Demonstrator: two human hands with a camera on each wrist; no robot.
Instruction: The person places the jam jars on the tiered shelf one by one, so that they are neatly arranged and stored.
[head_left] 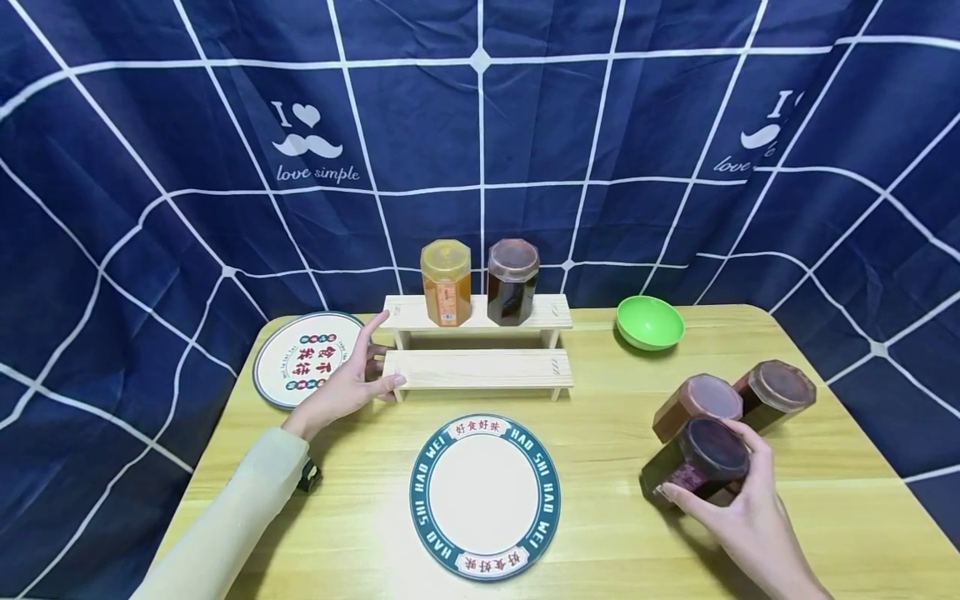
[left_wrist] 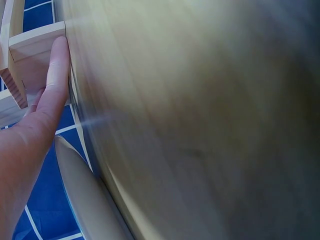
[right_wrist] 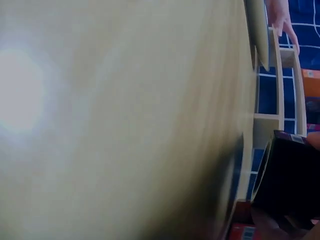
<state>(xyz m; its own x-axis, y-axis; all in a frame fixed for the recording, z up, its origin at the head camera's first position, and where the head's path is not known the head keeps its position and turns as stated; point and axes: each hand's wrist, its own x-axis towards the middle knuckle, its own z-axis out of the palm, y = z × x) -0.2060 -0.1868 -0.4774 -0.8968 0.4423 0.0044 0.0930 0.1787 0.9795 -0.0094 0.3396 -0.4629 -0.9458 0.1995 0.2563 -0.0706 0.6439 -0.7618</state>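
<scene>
My right hand (head_left: 757, 521) grips a dark, faceted jar (head_left: 693, 458) with a purple label, thumb on the near side and fingers round the far side. In the right wrist view a gap shows between this jar (right_wrist: 285, 175) and the tabletop. Two more jars, a reddish-brown one (head_left: 697, 398) and a dark one (head_left: 776, 392), stand just behind it. At the left end of a two-tier wooden rack (head_left: 480, 367), my left hand (head_left: 341, 390) touches the wood with extended fingers. An amber jar (head_left: 447, 287) and a dark brown jar (head_left: 513, 287) stand on the upper tier.
A white plate with a blue-green rim (head_left: 483, 500) lies in front of the rack. Another plate (head_left: 288, 354), printed with characters, is at the back left, partly behind my left hand. A green bowl (head_left: 650, 323) sits at the back right. Blue cloth (head_left: 420, 125) hangs behind the table.
</scene>
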